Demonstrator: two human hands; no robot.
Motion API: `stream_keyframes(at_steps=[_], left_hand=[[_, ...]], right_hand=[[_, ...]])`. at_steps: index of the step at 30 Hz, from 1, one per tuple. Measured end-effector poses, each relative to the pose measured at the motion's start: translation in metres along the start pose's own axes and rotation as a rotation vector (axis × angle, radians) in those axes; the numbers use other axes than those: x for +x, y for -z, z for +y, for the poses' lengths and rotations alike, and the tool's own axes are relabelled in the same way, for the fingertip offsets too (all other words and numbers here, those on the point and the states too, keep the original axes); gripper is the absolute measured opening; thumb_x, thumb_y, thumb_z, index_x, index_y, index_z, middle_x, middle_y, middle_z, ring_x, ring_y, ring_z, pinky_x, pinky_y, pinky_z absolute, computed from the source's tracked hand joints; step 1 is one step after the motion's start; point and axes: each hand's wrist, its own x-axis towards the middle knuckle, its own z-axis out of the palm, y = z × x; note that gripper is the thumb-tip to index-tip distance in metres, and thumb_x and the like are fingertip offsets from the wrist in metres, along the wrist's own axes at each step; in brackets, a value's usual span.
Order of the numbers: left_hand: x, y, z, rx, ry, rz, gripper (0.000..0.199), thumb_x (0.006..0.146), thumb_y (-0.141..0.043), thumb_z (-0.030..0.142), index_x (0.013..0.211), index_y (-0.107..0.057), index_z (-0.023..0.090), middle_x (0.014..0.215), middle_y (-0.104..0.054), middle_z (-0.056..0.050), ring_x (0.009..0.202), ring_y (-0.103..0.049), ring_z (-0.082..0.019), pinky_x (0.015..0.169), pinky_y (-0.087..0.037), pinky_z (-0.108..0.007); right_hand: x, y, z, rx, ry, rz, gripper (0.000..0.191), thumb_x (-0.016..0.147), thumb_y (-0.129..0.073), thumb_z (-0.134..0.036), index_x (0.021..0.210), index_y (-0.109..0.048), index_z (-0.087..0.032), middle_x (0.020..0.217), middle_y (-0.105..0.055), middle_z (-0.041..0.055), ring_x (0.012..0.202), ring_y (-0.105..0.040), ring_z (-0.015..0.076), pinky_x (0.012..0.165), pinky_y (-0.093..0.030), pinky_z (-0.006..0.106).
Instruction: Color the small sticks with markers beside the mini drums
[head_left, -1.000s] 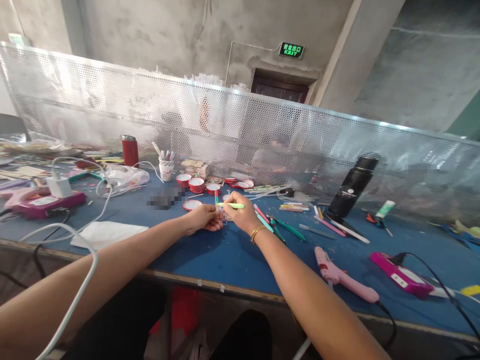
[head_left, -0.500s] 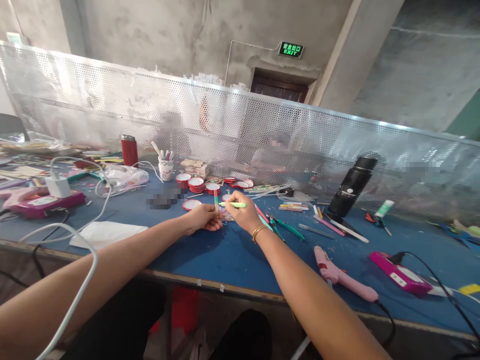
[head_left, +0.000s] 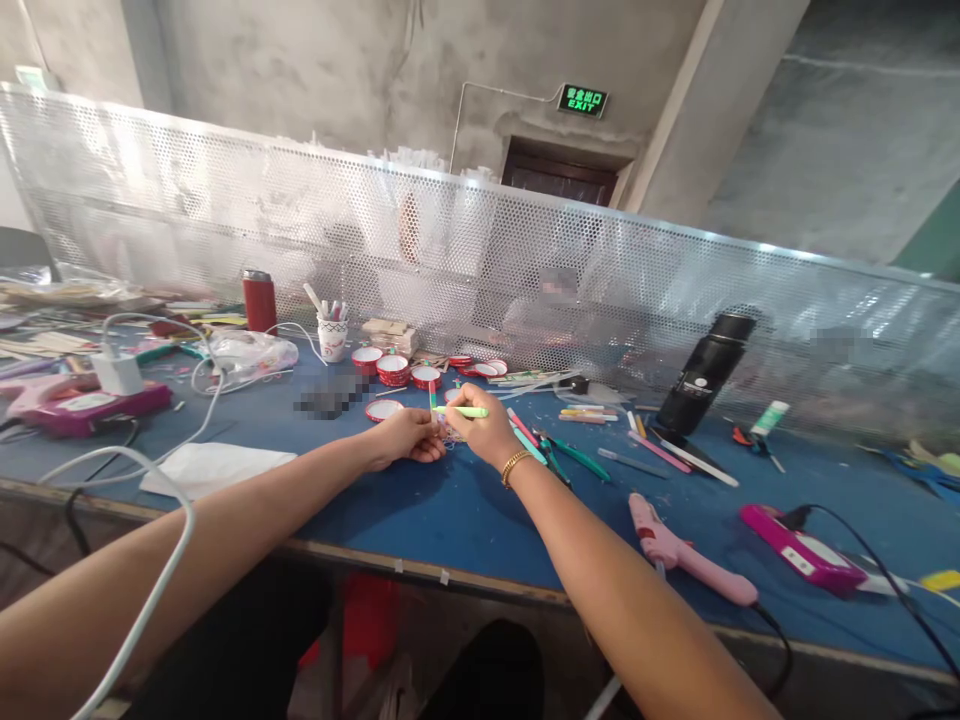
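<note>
Closely, green marker (head_left: 471, 411) meets upright stick (head_left: 433, 395)

Well, both bare hands are busy near the middle of the blue table (head_left: 427, 530). The left hand (head_left: 409, 437) has its fingers pinched narrow on the lower part of the stick, a thin piece that shows red at the top and green beneath. The right hand (head_left: 476, 420) grips the light green marker between its fingers, the barrel lying nearly level and its tip right at the stick; whether they actually touch, I cannot tell. A gold bracelet (head_left: 513, 467) circles the right wrist.

Just beyond the hands sit red-and-white round dishes (head_left: 393, 368), some of them stacked. A patterned cup (head_left: 332, 340) full of pens stands behind and to the left of those, with a red bottle (head_left: 259, 303) farther left. Over on the near left, a folded white cloth (head_left: 217, 468) lies flat by the left forearm.

To the right of the right hand there are green-handled pliers (head_left: 574, 460), and nearer the table's front edge a pink glue gun (head_left: 690, 555) rests on its side. Past it is a magenta box (head_left: 802, 550) with a black cord plugged in, and a black bottle (head_left: 705, 372) stands farther back. A perforated metal screen (head_left: 300, 220) runs along behind everything.
</note>
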Motion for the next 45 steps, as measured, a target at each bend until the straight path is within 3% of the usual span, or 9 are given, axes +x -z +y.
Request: stream_keyframes(at_steps=[45], left_hand=[[0.0021, 0.0009, -0.0023, -0.036, -0.001, 0.001, 0.019, 0.078, -0.065, 0.030, 0.076, -0.058, 0.013, 0.063, -0.068, -0.006, 0.048, -0.060, -0.008, 0.051, -0.048, -0.019]], right_hand=[[0.0011, 0.0021, -0.0004, -0.027, -0.019, 0.014, 0.009, 0.075, -0.052, -0.026, 0.068, -0.049, -0.021, 0.060, -0.051, -0.0045, 0.056, -0.044, 0.0117, 0.054, -0.034, 0.023]])
